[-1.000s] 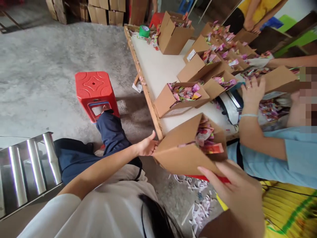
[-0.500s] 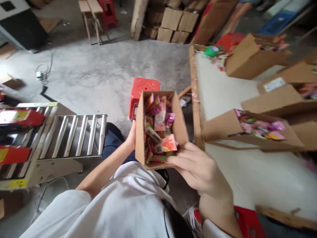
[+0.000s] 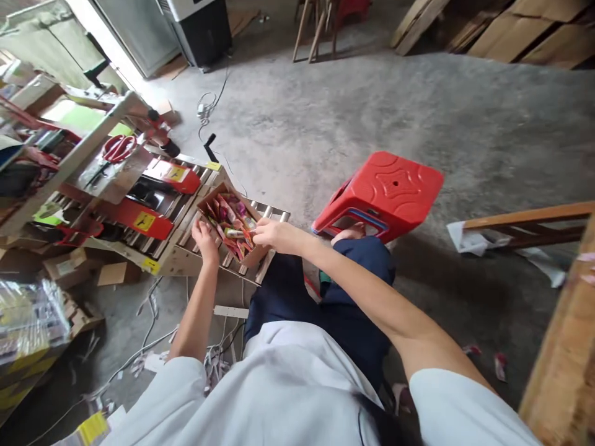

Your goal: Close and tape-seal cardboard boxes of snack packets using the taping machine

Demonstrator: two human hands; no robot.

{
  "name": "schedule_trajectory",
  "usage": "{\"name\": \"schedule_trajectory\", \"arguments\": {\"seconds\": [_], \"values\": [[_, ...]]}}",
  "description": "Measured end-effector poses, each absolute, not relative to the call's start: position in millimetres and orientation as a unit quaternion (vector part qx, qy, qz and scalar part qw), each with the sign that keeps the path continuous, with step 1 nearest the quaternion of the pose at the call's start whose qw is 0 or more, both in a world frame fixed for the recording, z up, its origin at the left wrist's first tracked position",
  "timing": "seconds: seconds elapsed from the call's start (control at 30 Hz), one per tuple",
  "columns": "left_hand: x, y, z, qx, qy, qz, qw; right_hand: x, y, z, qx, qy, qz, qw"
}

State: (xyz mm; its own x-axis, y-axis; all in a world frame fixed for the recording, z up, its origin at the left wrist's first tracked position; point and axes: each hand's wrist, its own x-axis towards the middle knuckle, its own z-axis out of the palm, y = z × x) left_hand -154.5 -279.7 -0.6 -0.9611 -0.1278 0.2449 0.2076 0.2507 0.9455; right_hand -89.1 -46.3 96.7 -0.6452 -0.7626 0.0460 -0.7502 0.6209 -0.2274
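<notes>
One box [image 3: 253, 256] lies between the left hand [image 3: 207, 241], clasping its left side, and the right hand [image 3: 274, 237], gripping its right end, above the rollers [image 3: 284, 217]; its long axis slants from upper left to lower right.
</notes>
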Motion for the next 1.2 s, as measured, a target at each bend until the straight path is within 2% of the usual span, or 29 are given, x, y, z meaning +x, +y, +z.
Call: {"name": "schedule_trajectory", "arguments": {"seconds": [0.1,0.2,0.27,0.43,0.6,0.67,0.8,0.87,0.93,1.03,1.13,1.2], "values": [[-189.4,-300.2,5.4,-0.042,-0.750,-0.627,0.205,-85.8,-50.9,88.5,-0.350,0.926,-0.134,-0.045],[-215.3,-304.7,11.5,-0.126,-0.746,-0.635,0.154,-66.4,-67.7,86.0,-0.256,0.942,-0.191,-0.108],[-221.2,-303.9,13.1,-0.146,-0.744,-0.638,0.132,-65.5,-87.5,80.1,-0.242,0.940,-0.220,-0.097],[-214.1,-315.9,26.0,-0.166,-0.748,-0.635,0.098,-115.8,-133.0,47.3,-0.188,0.957,-0.220,-0.004],[-232.3,-330.4,51.9,-0.273,-0.827,-0.491,-0.017,-137.9,-143.0,28.0,-0.180,0.961,-0.210,0.000],[-241.6,-322.4,54.1,-0.296,-0.863,-0.408,-0.019,-132.6,-139.3,24.8,-0.177,0.955,-0.237,-0.028],[-237.9,-286.8,44.1,-0.226,-0.934,-0.258,0.095,-116.2,-119.6,28.9,-0.208,0.904,-0.343,-0.145],[-227.8,-271.1,37.5,-0.178,-0.949,-0.217,0.144,-107.9,-106.5,39.4,-0.203,0.880,-0.376,-0.206],[-220.3,-262.7,31.9,-0.147,-0.952,-0.212,0.164,-100.2,-96.2,51.4,-0.138,0.885,-0.371,-0.246],[-221.0,-263.5,24.1,-0.127,-0.944,-0.251,0.171,-87.5,-93.7,58.1,-0.071,0.921,-0.320,-0.211],[-225.4,-271.5,19.4,-0.109,-0.910,-0.355,0.184,-72.4,-103.5,46.7,-0.129,0.944,-0.279,-0.116],[-218.0,-274.5,20.8,-0.098,-0.874,-0.419,0.226,-65.6,-109.0,37.3,-0.145,0.947,-0.272,-0.090]]}}
